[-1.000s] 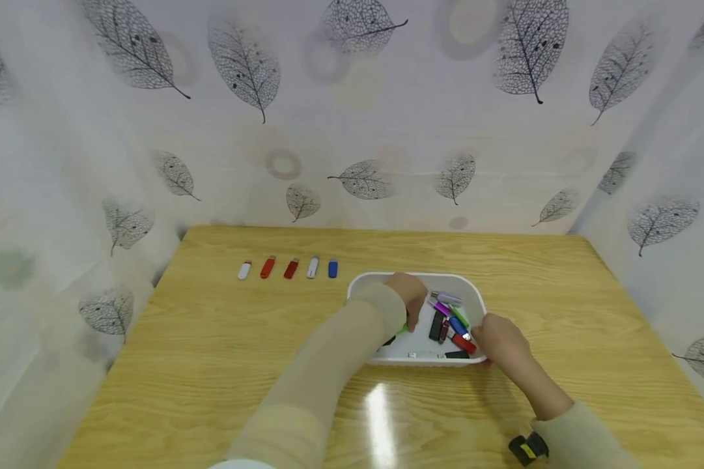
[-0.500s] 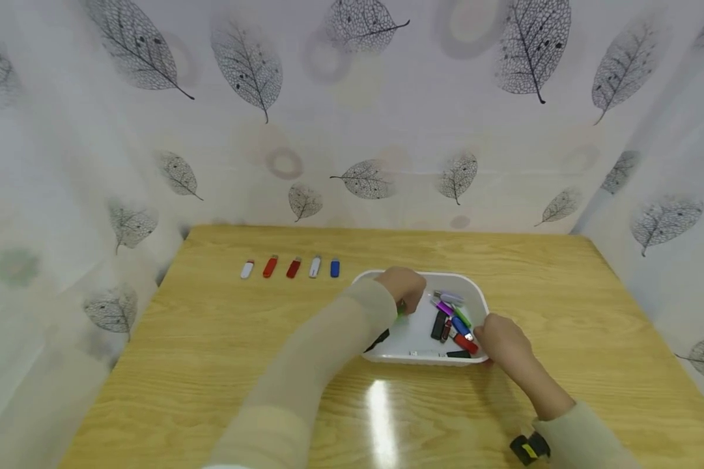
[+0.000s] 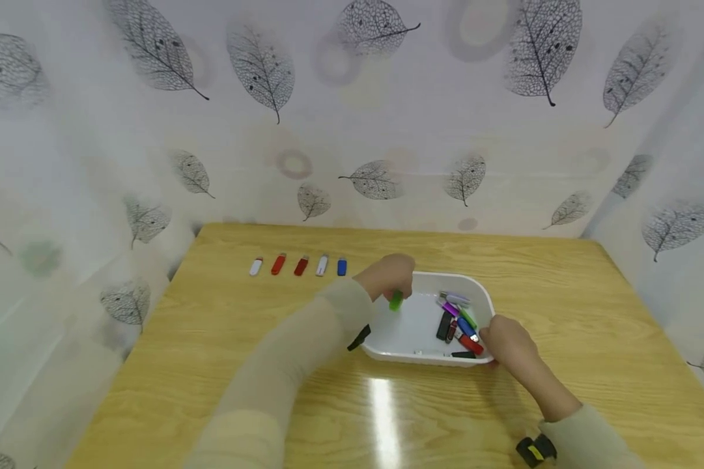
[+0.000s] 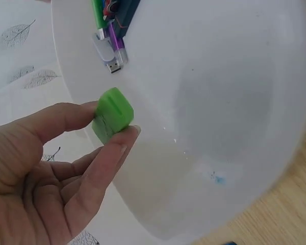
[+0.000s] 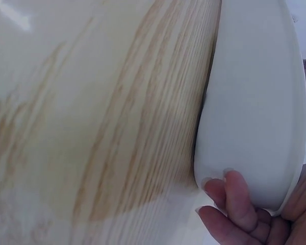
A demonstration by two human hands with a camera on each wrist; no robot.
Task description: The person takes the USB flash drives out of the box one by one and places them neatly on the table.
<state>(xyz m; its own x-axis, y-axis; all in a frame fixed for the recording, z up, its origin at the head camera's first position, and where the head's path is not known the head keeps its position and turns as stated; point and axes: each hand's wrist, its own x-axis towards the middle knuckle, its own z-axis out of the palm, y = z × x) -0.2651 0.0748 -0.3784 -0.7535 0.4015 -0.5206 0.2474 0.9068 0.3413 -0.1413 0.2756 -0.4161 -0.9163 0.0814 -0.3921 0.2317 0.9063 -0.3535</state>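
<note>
My left hand pinches a green USB stick between thumb and fingertips. It holds the stick over the left end of a white plastic tray; its far end is tucked among the fingers. At the tray's near right corner, my right hand grips the rim, with fingers curled under the outer wall in the right wrist view. Heaped at the tray's right side lie several USB sticks, among them a purple one, a blue one, a black one and a red one.
Left of the tray, several USB sticks stand in a spaced row on the wooden table: white and red, red, dark red, white, blue. A leaf-patterned curtain hangs behind.
My left hand has lifted the green USB stick and carried it left and back towards the tray's left end. The right hand keeps its grip on the corner. The head view has shifted slightly.
</note>
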